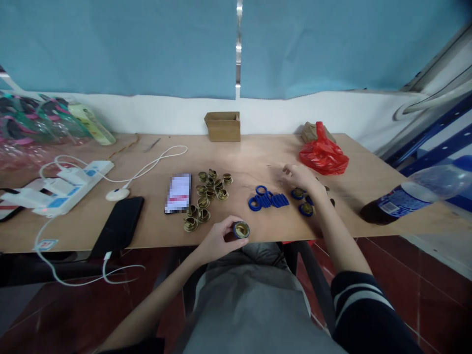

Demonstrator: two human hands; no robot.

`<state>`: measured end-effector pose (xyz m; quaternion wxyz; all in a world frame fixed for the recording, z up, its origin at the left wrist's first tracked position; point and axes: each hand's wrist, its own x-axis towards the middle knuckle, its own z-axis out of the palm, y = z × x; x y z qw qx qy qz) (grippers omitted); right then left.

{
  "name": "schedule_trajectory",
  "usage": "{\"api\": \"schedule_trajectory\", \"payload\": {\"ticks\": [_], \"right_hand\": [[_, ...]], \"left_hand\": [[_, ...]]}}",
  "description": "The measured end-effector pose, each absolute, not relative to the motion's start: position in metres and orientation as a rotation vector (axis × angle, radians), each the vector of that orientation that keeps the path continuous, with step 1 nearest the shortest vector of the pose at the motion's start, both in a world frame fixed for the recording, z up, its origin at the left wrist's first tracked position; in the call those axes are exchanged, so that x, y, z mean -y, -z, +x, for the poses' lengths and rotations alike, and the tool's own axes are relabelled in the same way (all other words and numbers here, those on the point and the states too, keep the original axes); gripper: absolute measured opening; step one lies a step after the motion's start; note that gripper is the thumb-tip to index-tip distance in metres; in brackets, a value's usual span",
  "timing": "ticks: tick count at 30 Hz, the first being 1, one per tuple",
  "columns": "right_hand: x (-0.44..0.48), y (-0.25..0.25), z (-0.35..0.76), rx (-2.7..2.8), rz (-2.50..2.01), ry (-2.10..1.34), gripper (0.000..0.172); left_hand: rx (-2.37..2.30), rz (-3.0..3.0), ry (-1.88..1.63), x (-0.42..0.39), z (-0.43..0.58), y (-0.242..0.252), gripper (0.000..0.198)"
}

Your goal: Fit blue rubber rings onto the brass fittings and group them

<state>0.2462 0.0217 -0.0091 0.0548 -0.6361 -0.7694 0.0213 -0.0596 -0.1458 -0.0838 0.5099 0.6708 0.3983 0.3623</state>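
Observation:
My left hand (pixel 220 237) is closed around a brass fitting with a blue ring on it (pixel 241 229), held at the near edge of the wooden table (pixel 250 162). My right hand (pixel 303 179) reaches out over the table with fingers bent, resting above several assembled blue-ringed brass pieces (pixel 304 201). Whether it holds anything is hidden. Between the hands lies a pile of loose blue rings (pixel 267 199). To the left of that sits a cluster of bare brass fittings (pixel 206 199).
A phone (pixel 179 192) and a black phone (pixel 120 223) lie at left, with a white power strip (pixel 62 189) and cables. A small cardboard box (pixel 223 126) stands at the back. A red plastic bag (pixel 323 153) and a dark soda bottle (pixel 413 194) are at right.

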Motion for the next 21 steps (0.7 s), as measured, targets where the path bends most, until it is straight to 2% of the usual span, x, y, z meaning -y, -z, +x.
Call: {"api": "schedule_trajectory", "payload": {"ticks": [11, 16, 21], "right_hand": [[-0.075, 0.046, 0.25, 2.396, -1.902, -0.183, 0.042], [-0.078, 0.053, 0.251, 2.385, -1.853, -0.217, 0.03], [-0.079, 0.059, 0.248, 2.376, -1.745, -0.282, 0.025]], "left_hand": [[-0.953, 1.608, -0.854, 0.146, -0.06, 0.082, 0.031], [-0.943, 1.611, -0.856, 0.146, -0.061, 0.084, 0.03], [-0.94, 1.606, -0.859, 0.144, -0.06, 0.084, 0.031]]}}
